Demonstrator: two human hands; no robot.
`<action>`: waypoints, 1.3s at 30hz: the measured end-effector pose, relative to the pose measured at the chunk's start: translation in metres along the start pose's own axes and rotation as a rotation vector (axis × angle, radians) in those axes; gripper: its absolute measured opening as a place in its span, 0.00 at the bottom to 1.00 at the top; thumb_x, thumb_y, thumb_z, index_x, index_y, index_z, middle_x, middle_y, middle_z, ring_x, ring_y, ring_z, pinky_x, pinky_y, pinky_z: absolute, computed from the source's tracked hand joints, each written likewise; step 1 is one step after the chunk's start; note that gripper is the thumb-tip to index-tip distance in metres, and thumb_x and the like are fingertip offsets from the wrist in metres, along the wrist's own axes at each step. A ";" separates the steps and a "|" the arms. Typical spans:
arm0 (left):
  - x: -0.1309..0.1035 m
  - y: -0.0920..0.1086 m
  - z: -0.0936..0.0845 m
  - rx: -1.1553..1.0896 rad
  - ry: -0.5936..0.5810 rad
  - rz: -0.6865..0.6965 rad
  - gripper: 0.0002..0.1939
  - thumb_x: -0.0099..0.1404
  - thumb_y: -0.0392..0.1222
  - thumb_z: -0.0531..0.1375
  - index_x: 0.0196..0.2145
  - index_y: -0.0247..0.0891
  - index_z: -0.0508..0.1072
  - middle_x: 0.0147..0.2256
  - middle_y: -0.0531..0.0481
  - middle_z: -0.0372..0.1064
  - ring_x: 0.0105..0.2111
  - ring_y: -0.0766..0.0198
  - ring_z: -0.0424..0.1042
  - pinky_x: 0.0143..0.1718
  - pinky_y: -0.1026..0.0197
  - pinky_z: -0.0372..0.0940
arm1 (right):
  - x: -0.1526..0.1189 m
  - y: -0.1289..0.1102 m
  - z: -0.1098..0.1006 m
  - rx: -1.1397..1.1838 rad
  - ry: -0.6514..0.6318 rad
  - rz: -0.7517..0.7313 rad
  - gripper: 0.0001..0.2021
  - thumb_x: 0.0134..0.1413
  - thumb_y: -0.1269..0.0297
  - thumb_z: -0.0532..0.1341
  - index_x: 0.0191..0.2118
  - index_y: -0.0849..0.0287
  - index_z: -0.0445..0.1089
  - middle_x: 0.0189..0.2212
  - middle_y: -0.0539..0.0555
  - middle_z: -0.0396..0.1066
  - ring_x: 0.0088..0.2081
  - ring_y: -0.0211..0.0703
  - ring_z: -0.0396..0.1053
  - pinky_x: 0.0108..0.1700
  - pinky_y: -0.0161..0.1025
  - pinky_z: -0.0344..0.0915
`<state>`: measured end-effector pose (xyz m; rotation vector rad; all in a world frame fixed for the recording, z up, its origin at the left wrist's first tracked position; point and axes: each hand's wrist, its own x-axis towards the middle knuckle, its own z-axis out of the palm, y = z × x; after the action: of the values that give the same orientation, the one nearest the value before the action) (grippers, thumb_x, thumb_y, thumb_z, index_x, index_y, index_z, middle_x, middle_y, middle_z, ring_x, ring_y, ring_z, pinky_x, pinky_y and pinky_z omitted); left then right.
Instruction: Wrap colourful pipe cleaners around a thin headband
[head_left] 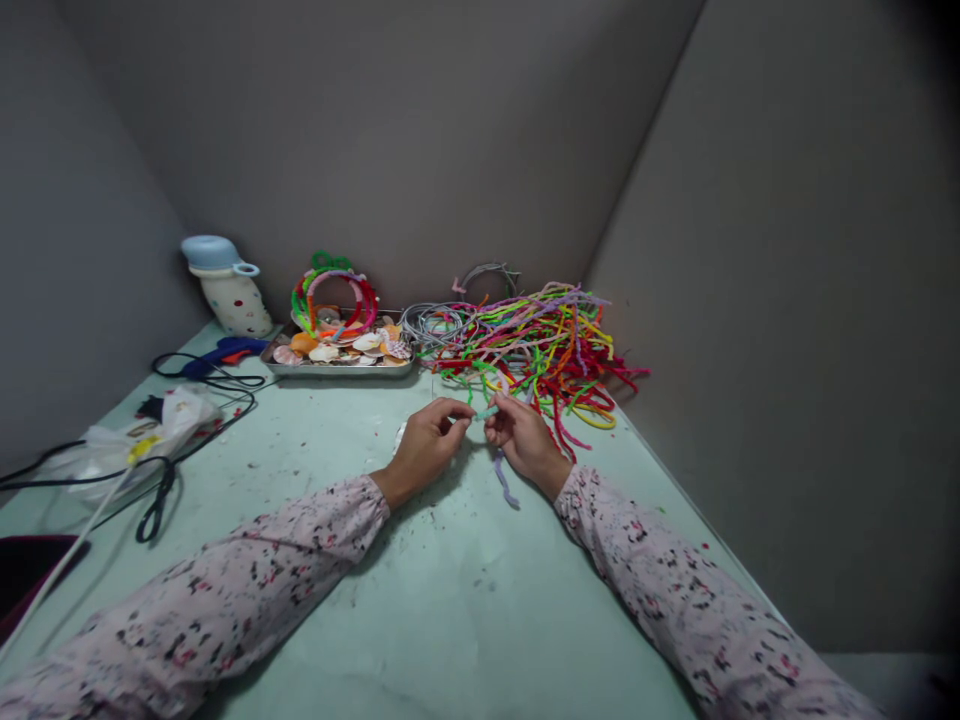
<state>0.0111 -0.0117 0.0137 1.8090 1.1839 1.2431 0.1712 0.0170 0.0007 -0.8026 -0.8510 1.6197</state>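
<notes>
My left hand [433,440] is closed in a pinch at the left end of a short pale teal fuzzy piece [486,412]. Its other end sits between the thumb and fingers of my right hand [527,440]. A lavender yarn-like strand [505,482] hangs below my right hand onto the table; whether it joins the teal piece is hidden by the fingers. Just behind both hands lies a tangled heap of fuzzy strands [544,335] in red, green, yellow, pink and lavender. Part of a small whitish item [400,436] shows behind my left wrist.
A metal tray [341,371] of seashells [367,342] stands at the back, with colourful wrapped rings [301,300] on it. Coiled grey wire [435,325] lies beside it. At left are a bottle [232,290], black cables [166,490] and a plastic bag [112,455]. Walls border the table [450,600].
</notes>
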 end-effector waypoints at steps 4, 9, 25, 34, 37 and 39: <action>0.000 0.003 -0.001 -0.034 -0.007 -0.091 0.12 0.65 0.44 0.53 0.41 0.38 0.71 0.21 0.55 0.67 0.20 0.69 0.64 0.22 0.67 0.57 | -0.002 0.000 0.001 -0.025 -0.006 -0.011 0.09 0.49 0.59 0.63 0.29 0.58 0.66 0.16 0.46 0.66 0.16 0.32 0.63 0.17 0.28 0.59; 0.002 -0.001 -0.001 -0.046 -0.015 -0.112 0.12 0.65 0.47 0.53 0.37 0.38 0.72 0.21 0.56 0.65 0.19 0.69 0.63 0.22 0.67 0.56 | -0.003 0.001 0.001 -0.071 -0.028 -0.015 0.09 0.48 0.59 0.63 0.30 0.58 0.65 0.16 0.46 0.66 0.16 0.33 0.63 0.16 0.28 0.56; 0.005 -0.001 -0.001 -0.051 -0.092 -0.146 0.14 0.62 0.49 0.55 0.32 0.36 0.73 0.22 0.56 0.64 0.20 0.70 0.62 0.23 0.67 0.57 | -0.002 0.002 0.001 -0.102 -0.020 -0.026 0.10 0.47 0.58 0.63 0.30 0.58 0.65 0.15 0.46 0.67 0.15 0.32 0.63 0.16 0.27 0.56; 0.005 -0.003 0.001 -0.087 -0.100 -0.157 0.13 0.61 0.49 0.57 0.33 0.35 0.73 0.23 0.55 0.64 0.20 0.70 0.62 0.23 0.67 0.57 | -0.001 0.003 -0.002 -0.097 -0.023 -0.023 0.09 0.48 0.59 0.62 0.30 0.58 0.65 0.15 0.46 0.66 0.15 0.33 0.63 0.16 0.28 0.56; 0.006 -0.003 0.001 -0.088 -0.106 -0.167 0.13 0.61 0.49 0.57 0.33 0.35 0.73 0.22 0.56 0.64 0.20 0.71 0.61 0.22 0.67 0.57 | -0.001 0.004 -0.002 -0.101 -0.022 -0.025 0.09 0.49 0.59 0.62 0.30 0.58 0.65 0.15 0.46 0.66 0.15 0.33 0.63 0.16 0.28 0.55; 0.006 -0.003 0.000 -0.075 -0.111 -0.163 0.14 0.61 0.49 0.57 0.33 0.35 0.73 0.22 0.56 0.64 0.19 0.70 0.61 0.22 0.67 0.57 | -0.001 0.004 -0.002 -0.105 -0.018 -0.026 0.09 0.49 0.58 0.62 0.30 0.58 0.65 0.15 0.46 0.66 0.15 0.32 0.63 0.16 0.28 0.55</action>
<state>0.0115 -0.0054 0.0131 1.6689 1.1815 1.0670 0.1709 0.0158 -0.0036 -0.8477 -0.9621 1.5717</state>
